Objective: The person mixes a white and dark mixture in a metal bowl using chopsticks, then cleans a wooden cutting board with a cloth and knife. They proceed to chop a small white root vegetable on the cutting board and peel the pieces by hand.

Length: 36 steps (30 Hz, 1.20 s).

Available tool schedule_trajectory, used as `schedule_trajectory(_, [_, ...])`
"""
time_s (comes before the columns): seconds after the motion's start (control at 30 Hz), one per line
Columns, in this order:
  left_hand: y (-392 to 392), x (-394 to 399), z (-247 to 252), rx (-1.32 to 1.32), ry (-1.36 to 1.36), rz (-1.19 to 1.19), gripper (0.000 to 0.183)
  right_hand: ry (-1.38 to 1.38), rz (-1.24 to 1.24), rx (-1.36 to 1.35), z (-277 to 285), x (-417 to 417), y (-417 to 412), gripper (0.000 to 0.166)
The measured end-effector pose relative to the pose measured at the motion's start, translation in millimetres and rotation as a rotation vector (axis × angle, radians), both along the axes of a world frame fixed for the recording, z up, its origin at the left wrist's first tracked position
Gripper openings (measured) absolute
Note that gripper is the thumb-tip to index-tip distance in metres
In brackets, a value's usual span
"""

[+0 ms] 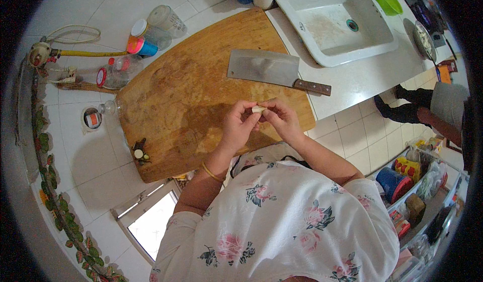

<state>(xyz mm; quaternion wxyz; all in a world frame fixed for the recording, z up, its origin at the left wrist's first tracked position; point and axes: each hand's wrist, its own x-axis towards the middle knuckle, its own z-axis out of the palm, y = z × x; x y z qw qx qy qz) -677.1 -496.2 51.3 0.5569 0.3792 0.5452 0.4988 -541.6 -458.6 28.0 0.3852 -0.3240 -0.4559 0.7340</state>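
Between the fingertips of my left hand and my right hand is a small pale piece of food, perhaps a garlic clove. Both hands are above the near right part of a large wooden cutting board. Just beyond them a cleaver lies flat, its brown wooden handle reaching over the board's right edge. At the board's left corner lie dark scraps with a round white piece.
A white sink stands at the back right, near a green scoop. Glass jars and cups line the wall. Another person is at the right, beyond the counter. A stocked shelf stands at the lower right.
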Motion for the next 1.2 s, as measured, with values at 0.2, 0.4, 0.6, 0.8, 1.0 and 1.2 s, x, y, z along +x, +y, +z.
schedule_trajectory(0.2, [-1, 8, 3, 0.055, 0.086, 0.038, 0.016, 0.059, -0.007, -0.037, 0, 1, -2, 0.018])
schedule_trajectory(0.4, [-3, 10, -2, 0.168, 0.305, 0.026, 0.017, -0.012, -0.028, -0.007, 3, 3, 0, 0.017])
schedule_trajectory(0.6, [-5, 17, 6, 0.106, 0.253, 0.036, 0.018, 0.027, -0.023, -0.019, 2, 5, 3, 0.011])
schedule_trajectory(0.8, [-5, 17, 3, 0.242, 0.647, -0.002, 0.023, 0.100, -0.041, -0.173, 3, 3, 5, 0.011])
schedule_trajectory(1.0, [-4, 18, 4, 0.324, 0.775, -0.044, 0.023, 0.216, -0.017, -0.323, -6, 4, 8, 0.010])
schedule_trajectory(1.2, [-3, 17, -1, 0.319, 0.750, -0.032, 0.023, 0.216, -0.056, -0.377, -3, 1, 7, 0.010])
